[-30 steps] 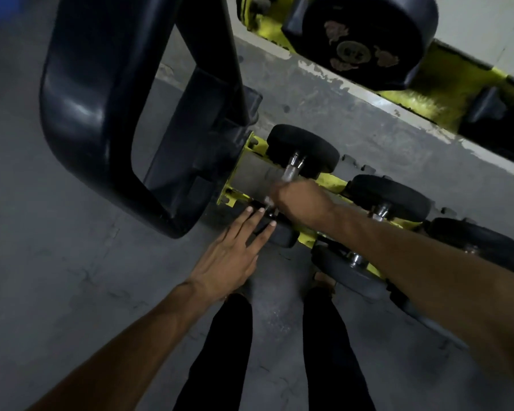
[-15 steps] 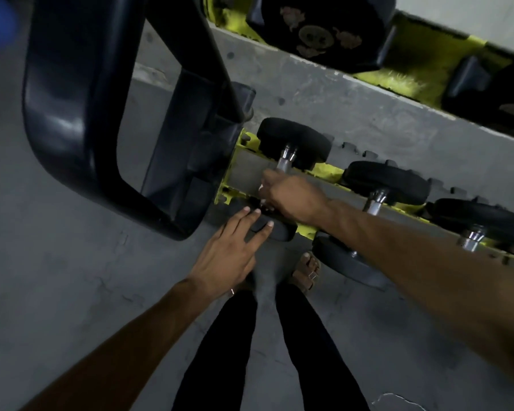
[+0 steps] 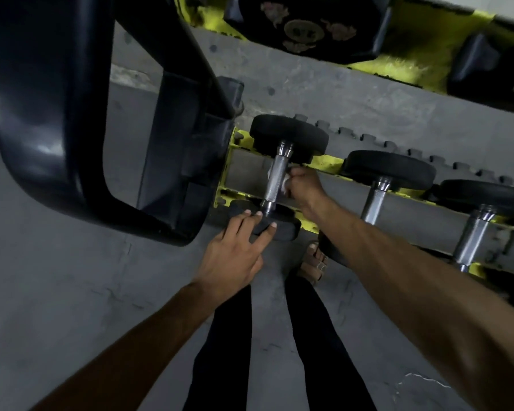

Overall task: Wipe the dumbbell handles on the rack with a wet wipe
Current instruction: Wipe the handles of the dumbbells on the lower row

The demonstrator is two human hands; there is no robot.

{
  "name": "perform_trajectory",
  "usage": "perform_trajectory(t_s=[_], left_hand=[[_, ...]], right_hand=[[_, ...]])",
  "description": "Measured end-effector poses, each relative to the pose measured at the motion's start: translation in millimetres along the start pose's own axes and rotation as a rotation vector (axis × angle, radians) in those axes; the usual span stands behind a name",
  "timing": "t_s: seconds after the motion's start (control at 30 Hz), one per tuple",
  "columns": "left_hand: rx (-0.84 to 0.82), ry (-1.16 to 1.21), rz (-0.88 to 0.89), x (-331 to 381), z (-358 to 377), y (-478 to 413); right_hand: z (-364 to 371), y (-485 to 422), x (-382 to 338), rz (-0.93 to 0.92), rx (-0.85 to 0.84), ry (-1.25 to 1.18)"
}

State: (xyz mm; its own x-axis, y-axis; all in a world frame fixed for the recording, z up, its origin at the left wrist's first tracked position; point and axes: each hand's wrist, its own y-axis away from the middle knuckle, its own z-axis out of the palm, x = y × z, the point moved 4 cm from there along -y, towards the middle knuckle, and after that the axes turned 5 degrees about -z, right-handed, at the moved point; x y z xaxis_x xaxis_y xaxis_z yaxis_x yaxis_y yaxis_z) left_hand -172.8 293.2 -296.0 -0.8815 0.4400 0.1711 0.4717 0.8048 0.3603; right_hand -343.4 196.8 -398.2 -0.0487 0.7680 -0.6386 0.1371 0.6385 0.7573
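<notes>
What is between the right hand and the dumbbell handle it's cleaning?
Only the white wipe, pinched by the right hand against the side of the leftmost handle. Nothing else visible blocks it; the left hand rests on the near weight head.

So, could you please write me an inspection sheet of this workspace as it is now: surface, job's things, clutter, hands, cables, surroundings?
Surface: grey concrete floor, scuffed; yellow rack carries the dumbbells.
Job's things: wet wipe, white, against the first dumbbell handle; second handle and third handle have no hand on them.
Clutter: nothing seen.
Hands: left hand flat, fingertips resting on the near head of the first dumbbell; right hand grips the wipe beside the handle.
Cables: nothing seen.
Surroundings: black machine frame left of the rack; upper-tier dumbbell; sandalled foot.
</notes>
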Motion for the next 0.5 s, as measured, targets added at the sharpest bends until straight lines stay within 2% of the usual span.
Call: perform_trajectory(t_s=[0.07,0.13,0.2,0.33,0.5], left_hand=[[-0.002,-0.006,0.035,-3,0,0],[0.004,-0.003,0.066,-6,0,0],[0.002,-0.015,0.086,-6,-2,-1],[-0.001,-0.036,0.114,-8,-5,-3],[-0.001,0.001,0.148,-12,-6,-4]], right_hand=[[0,2,-4,0.033,0.019,-0.088],[3,15,-4,0.057,-0.074,-0.085],[2,18,-7,0.088,-0.097,-0.096],[-5,-3,-29,0.086,0.095,-0.338],[1,16,-26,0.13,0.032,-0.234]])
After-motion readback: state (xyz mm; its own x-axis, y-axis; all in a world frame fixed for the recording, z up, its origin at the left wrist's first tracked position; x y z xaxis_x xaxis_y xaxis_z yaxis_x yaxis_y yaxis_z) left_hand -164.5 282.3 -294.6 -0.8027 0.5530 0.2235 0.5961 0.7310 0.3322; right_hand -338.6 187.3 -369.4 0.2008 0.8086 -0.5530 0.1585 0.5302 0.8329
